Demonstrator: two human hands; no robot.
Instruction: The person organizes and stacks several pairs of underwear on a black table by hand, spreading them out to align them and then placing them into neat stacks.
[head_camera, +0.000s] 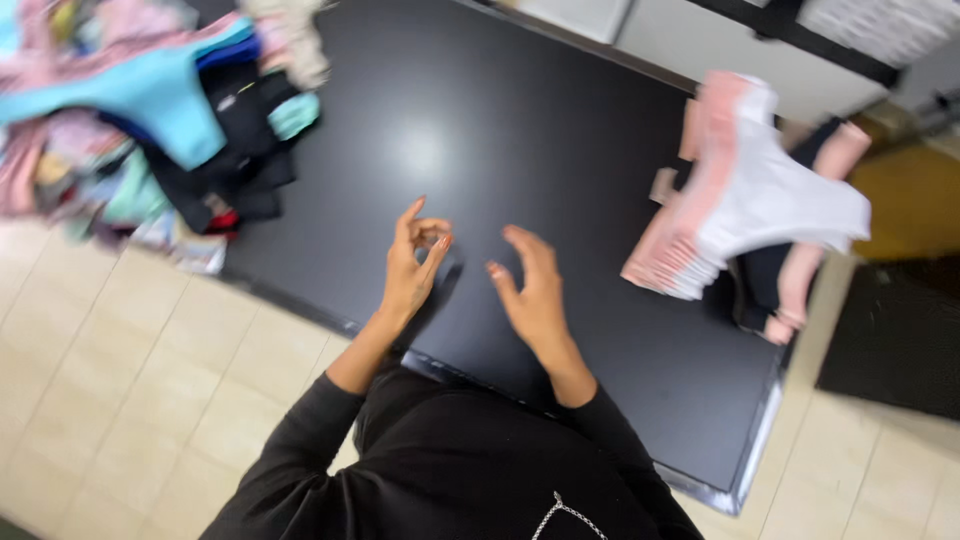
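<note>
My left hand (410, 268) and my right hand (532, 290) hover side by side above the near part of a black table (500, 130). Both are empty, fingers loosely curled and apart, palms turned toward each other. A loose heap of mixed garments (150, 110) in turquoise, black, pink and green lies at the table's far left, well away from my left hand. A stack of folded pink and white garments (745, 190) sits at the right end, with a white piece on top, beyond my right hand.
Black sleeves cover both my forearms. Beige floor tiles (120, 400) run along the table's near edge. A dark mat (890, 340) lies on the floor at the right. Pale cabinets stand behind the table.
</note>
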